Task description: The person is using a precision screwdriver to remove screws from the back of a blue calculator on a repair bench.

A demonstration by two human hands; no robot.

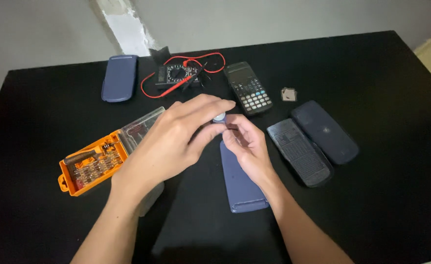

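While 2 hands, left hand (169, 142) and right hand (247, 146), pinch a coin cell (219, 117) (silvery).

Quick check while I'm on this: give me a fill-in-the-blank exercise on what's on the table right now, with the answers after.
1. The left hand and right hand pinch a small round silver disc above a flat ____ plastic cover.
2. The open bit-set case left of the hands has an ____ tray.
3. The black multimeter at the far edge has ____ leads.
4. The black scientific calculator lies with its keys facing ____.

Missing words: blue; orange; red; up
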